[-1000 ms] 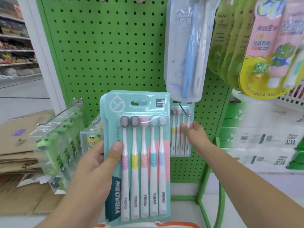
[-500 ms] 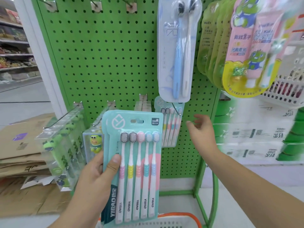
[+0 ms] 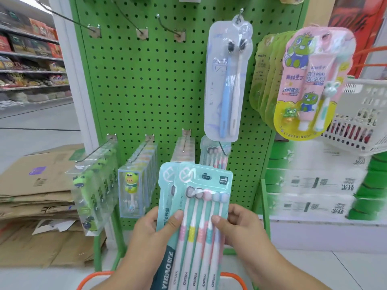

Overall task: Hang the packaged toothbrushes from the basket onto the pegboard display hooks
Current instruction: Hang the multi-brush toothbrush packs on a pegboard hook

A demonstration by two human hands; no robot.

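Green perforated metal makes up the pegboard, the largest thing in view, and from it long wire hooks project toward the viewer. A clear two-brush pack is hung high on one hook, with cartoon children's packs beside it at the right edge. On the lower row, clear boxed frog brushes are threaded in rows, and one pack like those being held is already hung on the rightmost lower hook. Below, only the orange rim of the basket is seen.

The teal toothbrush packs, at least two fanned together, are held upright in front of the lower hooks, well short of them. The left hand is clamped on their lower left, thumb pressed on the front face. The right hand is pinched on the right edge of the front pack, thumb on the blister.

Such packs are judged to be light and thin, with card backing that flexes and a glossy plastic front that slides easily against its neighbour. A grip at mid-height on the edges, thumb on the front, is judged best, so that the slot at the top is left free and can be steered onto a hook tip. The card around that slot is likely to tear if forced.
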